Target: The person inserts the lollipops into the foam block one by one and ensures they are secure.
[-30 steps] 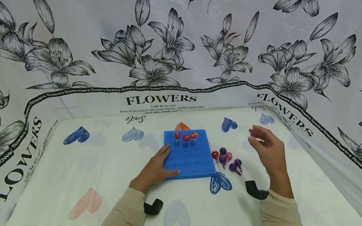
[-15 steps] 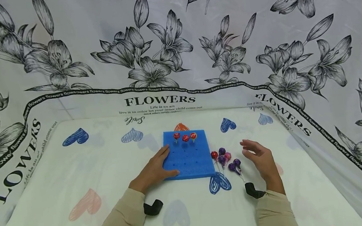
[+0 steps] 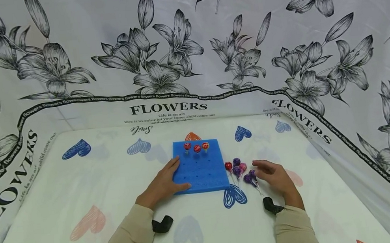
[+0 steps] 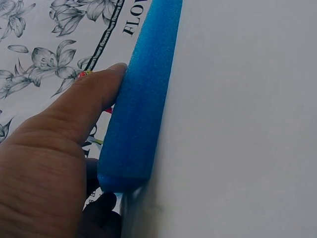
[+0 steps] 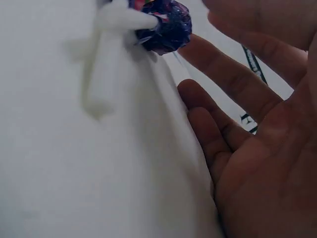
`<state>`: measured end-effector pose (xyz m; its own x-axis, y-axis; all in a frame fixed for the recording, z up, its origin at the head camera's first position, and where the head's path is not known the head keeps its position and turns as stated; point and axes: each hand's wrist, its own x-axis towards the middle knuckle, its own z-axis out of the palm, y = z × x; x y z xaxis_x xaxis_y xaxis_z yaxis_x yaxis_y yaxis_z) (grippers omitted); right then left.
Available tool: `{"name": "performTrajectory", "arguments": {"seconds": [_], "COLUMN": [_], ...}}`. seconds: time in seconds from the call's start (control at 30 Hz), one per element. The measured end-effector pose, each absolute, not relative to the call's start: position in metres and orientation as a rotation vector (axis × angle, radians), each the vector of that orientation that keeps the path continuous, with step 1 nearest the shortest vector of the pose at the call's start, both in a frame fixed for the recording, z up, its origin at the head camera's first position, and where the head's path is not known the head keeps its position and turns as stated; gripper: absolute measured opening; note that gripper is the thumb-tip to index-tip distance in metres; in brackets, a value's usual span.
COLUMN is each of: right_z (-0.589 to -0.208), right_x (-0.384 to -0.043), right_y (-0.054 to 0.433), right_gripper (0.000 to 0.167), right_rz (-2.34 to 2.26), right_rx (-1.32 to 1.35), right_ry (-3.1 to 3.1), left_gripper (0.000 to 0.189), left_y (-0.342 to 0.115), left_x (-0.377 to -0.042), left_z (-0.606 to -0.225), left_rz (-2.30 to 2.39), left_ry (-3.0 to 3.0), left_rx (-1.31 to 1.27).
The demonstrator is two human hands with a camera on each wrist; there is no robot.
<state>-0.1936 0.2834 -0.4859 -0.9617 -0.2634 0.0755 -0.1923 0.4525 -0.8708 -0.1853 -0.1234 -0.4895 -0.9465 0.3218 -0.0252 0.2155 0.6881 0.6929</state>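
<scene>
A blue foam block (image 3: 204,172) with rows of small holes lies on the table. My left hand (image 3: 160,183) rests against its near left corner, the fingers along the left side and the thumb (image 4: 94,94) stretched over the front edge. Three red-wrapped lollipops (image 3: 197,148) stand in the block's far row. My right hand (image 3: 275,176) is just right of two purple lollipops (image 3: 249,177), fingers loosely bent and apart. In the right wrist view, a purple lollipop head (image 5: 168,27) overlaps a fingertip, its white stick (image 5: 131,19) pointing toward the camera.
Left of that pair, beside the block's right edge, lie a red lollipop (image 3: 228,166), a pink one (image 3: 243,166) and purple ones (image 3: 237,171). A heart-print cloth (image 3: 118,208) covers the table, and a flower-print curtain (image 3: 174,60) hangs behind. Black wrist mounts (image 3: 163,224) jut from both sleeves.
My right hand has moved left and lowered to the purple lollipops. The left hand stays at the block. The head view has shifted slightly.
</scene>
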Motion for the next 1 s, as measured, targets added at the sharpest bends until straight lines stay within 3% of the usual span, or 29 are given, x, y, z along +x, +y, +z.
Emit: {"name": "performTrajectory", "arguments": {"seconds": [0.37,0.73,0.83,1.0], "right_z": [-0.488,-0.448,-0.429,-0.395], "right_x": [-0.192,-0.189,-0.185,-0.174], "right_y": [0.278,0.284,0.283,0.272], "right_gripper": [0.029,0.03,0.029,0.03], "right_rz": [-1.47,-2.233,-2.419,-2.77], "right_rx": [-0.225,0.139,0.11,-0.188], "right_ry": [2.727,2.546,2.526,2.42], "left_gripper": [0.101,0.102,0.102,0.102], "left_y": [-0.126,-0.127,-0.127,-0.125], "left_x": [-0.182,-0.186,-0.187,-0.187], "left_z": [-0.491,-0.49,-0.49,-0.489], "left_rz": [1.103,1.079,1.078,1.092], "left_ry": [2.757,2.768,2.763,2.756], "left_rx": [0.431,0.439,0.44,0.46]}}
